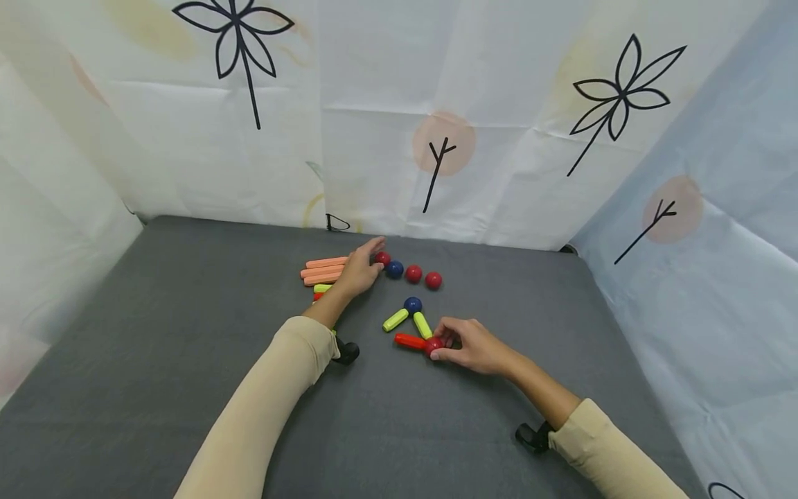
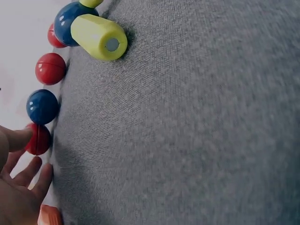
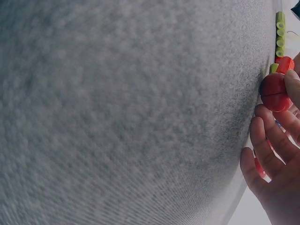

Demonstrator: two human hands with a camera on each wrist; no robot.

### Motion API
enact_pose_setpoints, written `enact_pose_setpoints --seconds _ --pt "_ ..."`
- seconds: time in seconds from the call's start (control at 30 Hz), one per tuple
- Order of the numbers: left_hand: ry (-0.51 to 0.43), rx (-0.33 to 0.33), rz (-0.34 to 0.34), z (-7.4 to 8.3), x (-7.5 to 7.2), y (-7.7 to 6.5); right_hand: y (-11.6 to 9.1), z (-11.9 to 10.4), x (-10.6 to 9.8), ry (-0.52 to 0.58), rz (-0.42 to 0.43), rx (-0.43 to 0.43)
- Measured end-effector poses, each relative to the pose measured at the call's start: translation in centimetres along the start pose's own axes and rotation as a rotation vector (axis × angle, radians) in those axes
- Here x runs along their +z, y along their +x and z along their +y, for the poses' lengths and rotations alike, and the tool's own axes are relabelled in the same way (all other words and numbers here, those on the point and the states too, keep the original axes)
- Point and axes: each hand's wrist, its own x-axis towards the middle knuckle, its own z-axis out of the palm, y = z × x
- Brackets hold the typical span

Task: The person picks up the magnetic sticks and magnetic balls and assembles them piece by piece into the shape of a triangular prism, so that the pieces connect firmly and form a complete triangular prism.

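Observation:
In the head view my right hand (image 1: 474, 344) pinches a red ball (image 1: 433, 346) between thumb and fingertips. A red stick (image 1: 409, 341) and a yellow-green stick (image 1: 422, 325) meet at that ball. The yellow-green stick runs up to a blue ball (image 1: 413, 305), where a second yellow-green stick (image 1: 395, 320) also ends. At the back, my left hand (image 1: 360, 269) reaches to another red ball (image 1: 383, 259), the leftmost of a row. The left wrist view shows its thumb over this red ball (image 2: 39, 139), with the other fingers extended and apart below.
Right of the left hand, a loose blue ball (image 1: 394, 269) and two red balls (image 1: 413, 274) continue the row. Orange sticks (image 1: 321, 272) lie left of that hand, with yellow-green and red sticks partly hidden under the forearm. Patterned cloth (image 1: 374, 138) rises behind the grey table (image 1: 187, 346).

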Motion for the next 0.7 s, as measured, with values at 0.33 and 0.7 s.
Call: enact_pose_setpoints --seconds 0.33,0.7 --pt "0.081 -0.043 -0.042 0.3 -0.4 -0.7 -0.1 0.1 0.0 0.007 0.005 -0.011" --pt "0.17 0.11 -0.244 0.7 -3.6 -5.5 -0.1 -0.1 0.0 -0.008 0.013 -0.015"
